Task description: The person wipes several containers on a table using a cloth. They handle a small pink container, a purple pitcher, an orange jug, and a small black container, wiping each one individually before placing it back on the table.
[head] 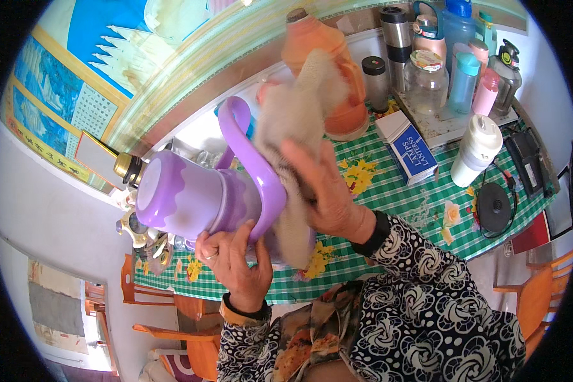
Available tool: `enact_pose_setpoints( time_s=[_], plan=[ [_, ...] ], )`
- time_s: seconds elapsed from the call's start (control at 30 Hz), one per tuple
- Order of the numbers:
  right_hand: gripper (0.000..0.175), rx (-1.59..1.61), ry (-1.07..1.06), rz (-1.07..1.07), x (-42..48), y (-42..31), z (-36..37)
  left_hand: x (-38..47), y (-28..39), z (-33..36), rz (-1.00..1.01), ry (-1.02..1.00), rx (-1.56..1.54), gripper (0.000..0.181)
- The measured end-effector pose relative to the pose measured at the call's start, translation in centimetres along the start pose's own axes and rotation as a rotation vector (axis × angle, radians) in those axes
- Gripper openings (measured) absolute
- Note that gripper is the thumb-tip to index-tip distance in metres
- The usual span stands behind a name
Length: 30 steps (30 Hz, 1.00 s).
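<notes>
A purple thermos jug (186, 191) with a looped purple handle (262, 167) is held tilted above the table, its lilac end towards the left. My left hand (238, 265), with a ring on one finger, grips the jug from below, beside the handle. In my right hand (329, 196) is a beige cloth (286, 114), blurred by motion and pressed against the right part of the jug. The cloth hides much of that part, and some fingers of my right hand are covered too. Behind the cloth stands an orange thermos jug (348, 110).
A green checked tablecloth (387, 210) covers the table. To the right are a blue-and-white box (410, 150), a white tumbler (477, 150), a round black base with a cord (494, 207), and a glass jar (426, 83) among several bottles. Wooden chairs (539, 291) flank the table.
</notes>
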State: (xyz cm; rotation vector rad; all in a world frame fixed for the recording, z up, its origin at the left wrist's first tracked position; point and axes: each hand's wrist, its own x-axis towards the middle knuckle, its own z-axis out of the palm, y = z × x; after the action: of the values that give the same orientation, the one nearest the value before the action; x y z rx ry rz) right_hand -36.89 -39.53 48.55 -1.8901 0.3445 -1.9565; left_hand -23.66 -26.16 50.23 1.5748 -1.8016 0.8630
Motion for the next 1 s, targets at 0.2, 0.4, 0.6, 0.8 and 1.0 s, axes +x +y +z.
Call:
enact_pose_setpoints(
  time_s=[0.2,0.4,0.6,0.8,1.0],
  plan=[
    [0.047,-0.06,-0.197,-0.418,5.4,1.1,0.8,0.5,-0.3,-0.6,-0.021,-0.013,-0.116,0.028],
    [0.035,-0.038,-0.128,-0.621,9.0,2.7,2.3,0.3,-1.0,-0.2,-0.015,0.023,-0.192,0.02],
    [0.027,0.156,-0.13,-0.222,9.1,4.7,5.2,0.5,-1.2,-0.2,0.033,0.058,-0.139,0.02],
    [0.027,0.359,-0.087,0.178,6.3,7.6,6.7,0.5,-1.3,-0.1,0.059,0.065,-0.1,0.021],
    [0.031,0.198,-0.607,0.55,-1.4,9.3,7.1,-0.4,-1.8,0.2,0.057,0.102,-0.037,0.028]
  ],
)
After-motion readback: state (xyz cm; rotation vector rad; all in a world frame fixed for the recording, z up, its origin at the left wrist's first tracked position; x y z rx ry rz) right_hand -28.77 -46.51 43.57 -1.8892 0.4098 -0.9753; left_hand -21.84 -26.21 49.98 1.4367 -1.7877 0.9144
